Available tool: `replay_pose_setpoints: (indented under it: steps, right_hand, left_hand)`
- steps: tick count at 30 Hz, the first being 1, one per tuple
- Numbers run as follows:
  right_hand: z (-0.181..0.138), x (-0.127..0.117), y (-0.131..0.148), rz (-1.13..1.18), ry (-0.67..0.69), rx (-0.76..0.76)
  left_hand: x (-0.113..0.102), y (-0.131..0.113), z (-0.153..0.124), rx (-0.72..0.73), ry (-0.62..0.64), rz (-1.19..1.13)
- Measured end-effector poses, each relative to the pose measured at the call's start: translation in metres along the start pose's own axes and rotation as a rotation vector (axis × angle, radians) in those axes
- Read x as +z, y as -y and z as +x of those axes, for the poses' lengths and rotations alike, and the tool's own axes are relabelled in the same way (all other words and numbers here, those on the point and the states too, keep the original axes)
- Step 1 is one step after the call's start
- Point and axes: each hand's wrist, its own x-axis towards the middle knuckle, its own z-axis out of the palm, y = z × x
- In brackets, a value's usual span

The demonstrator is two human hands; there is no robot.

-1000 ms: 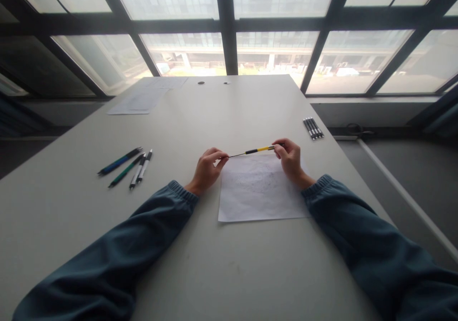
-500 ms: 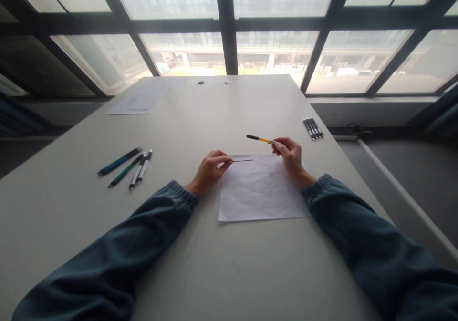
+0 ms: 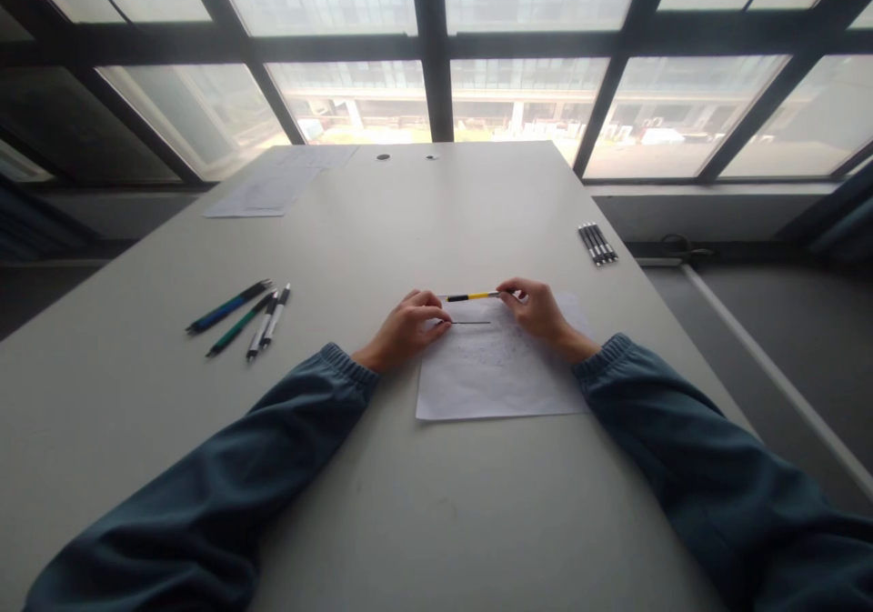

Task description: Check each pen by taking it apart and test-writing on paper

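Note:
My right hand (image 3: 536,310) pinches one end of a yellow and black pen barrel (image 3: 473,296) that lies level just above the table, its other end pointing at my left hand. My left hand (image 3: 409,326) is closed on a thin dark refill (image 3: 470,323) that sticks out to the right over a white sheet of paper (image 3: 495,371) with faint scribbles. Barrel and refill lie side by side, apart, the refill nearer to me. Both hands rest at the sheet's far edge.
Three pens (image 3: 242,315) lie to the left on the grey table (image 3: 382,503). A bundle of several black and white pens (image 3: 597,243) sits near the right edge. More sheets (image 3: 273,189) lie at the far left, below the windows.
The refill came out of the barrel in my left hand. My right hand lifted the barrel away, then brought it back down and left, close above the refill.

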Motion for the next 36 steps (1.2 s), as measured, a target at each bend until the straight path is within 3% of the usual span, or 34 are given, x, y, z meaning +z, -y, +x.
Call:
replay_pose_setpoints:
  steps: [6, 16, 25, 32, 36]
  right_hand:
    - [0.0, -0.002, -0.003, -0.145, 0.038, -0.117]
    - [-0.002, -0.004, -0.006, -0.323, 0.137, -0.183]
    - [-0.004, -0.009, 0.006, -0.305, 0.077, -0.281]
    - [-0.007, -0.008, 0.016, -0.239, 0.336, -0.446]
    - [-0.007, -0.008, 0.013, -0.25, 0.38, -0.454]
  left_hand:
    - [-0.001, -0.001, 0.0, 0.006, 0.028, 0.003]
    - [-0.002, -0.004, 0.001, 0.012, 0.03, -0.01]
    - [-0.002, -0.004, 0.0, 0.022, 0.017, -0.019]
    - [-0.003, -0.006, 0.001, 0.039, -0.015, -0.013]
    - [-0.004, -0.008, 0.001, 0.044, -0.03, -0.012]
